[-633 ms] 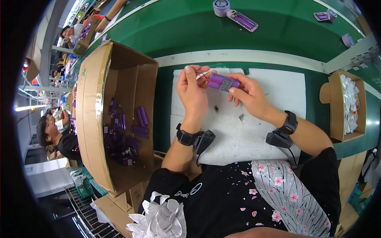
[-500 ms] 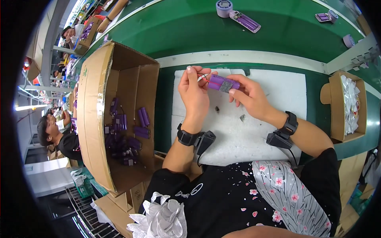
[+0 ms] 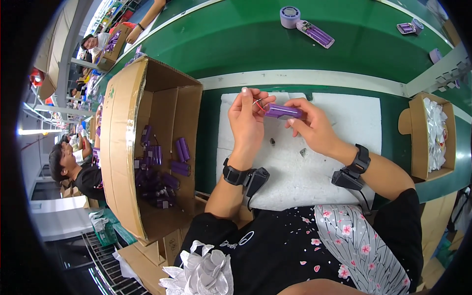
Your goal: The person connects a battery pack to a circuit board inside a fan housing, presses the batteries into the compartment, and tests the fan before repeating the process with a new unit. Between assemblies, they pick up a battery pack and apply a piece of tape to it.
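Above a white foam sheet (image 3: pixel 290 172), my right hand (image 3: pixel 314 125) grips a purple battery pack (image 3: pixel 284 111) by its right end, thumb below and fingers over the top. From the pack's left end come red and dark wires (image 3: pixel 259 104). My left hand (image 3: pixel 248 115) is closed around these wires, its thumb pointing up and fingers curled; the wire ends are partly hidden by the fingers. On my left stands a tall cardboard box (image 3: pixel 169 98) with several more purple battery packs (image 3: pixel 156 155) inside.
At the right is a small cardboard box (image 3: pixel 419 142) holding white, shiny pieces (image 3: pixel 434 132). A white rail (image 3: pixel 305 77) runs behind the foam. Beyond it, on a green belt, lie a lilac round part (image 3: pixel 290 17) and an opened battery casing (image 3: pixel 315 34). Other people work at the far left.
The battery pack has rolled in my right hand, so the grey patch on its face now mostly turns away from view. Both hands appear slightly lower and farther right, as does the whole scene.
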### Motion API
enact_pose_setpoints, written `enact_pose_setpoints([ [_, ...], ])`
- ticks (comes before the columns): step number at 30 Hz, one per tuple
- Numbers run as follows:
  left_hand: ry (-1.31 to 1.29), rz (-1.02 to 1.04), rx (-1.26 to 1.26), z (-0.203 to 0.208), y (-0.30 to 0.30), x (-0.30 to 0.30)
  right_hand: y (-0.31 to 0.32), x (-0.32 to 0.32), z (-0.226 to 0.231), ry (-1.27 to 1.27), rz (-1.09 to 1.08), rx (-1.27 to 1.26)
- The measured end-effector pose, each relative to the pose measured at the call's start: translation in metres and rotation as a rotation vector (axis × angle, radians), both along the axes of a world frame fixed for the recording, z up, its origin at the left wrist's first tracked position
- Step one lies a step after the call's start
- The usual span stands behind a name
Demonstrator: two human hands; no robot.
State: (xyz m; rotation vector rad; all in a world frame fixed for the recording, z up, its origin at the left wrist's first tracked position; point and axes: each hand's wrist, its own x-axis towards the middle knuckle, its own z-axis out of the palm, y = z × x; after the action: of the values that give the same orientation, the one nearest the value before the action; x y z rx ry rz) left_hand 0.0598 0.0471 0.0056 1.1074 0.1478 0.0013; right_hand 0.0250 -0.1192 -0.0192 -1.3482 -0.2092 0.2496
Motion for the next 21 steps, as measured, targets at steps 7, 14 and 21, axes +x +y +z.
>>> enact_pose_setpoints([
  [7,-0.018,-0.031,-0.003,-0.002,0.0,0.001,-0.001,0.001,-0.003,0.017,0.013,-0.053],
  [14,0.036,0.005,0.083,0.001,-0.001,0.0,-0.007,0.002,0.004,-0.094,0.139,-0.26],
  [21,-0.034,-0.003,0.156,0.001,-0.005,-0.006,-0.003,-0.002,-0.006,-0.139,0.033,-0.208],
])
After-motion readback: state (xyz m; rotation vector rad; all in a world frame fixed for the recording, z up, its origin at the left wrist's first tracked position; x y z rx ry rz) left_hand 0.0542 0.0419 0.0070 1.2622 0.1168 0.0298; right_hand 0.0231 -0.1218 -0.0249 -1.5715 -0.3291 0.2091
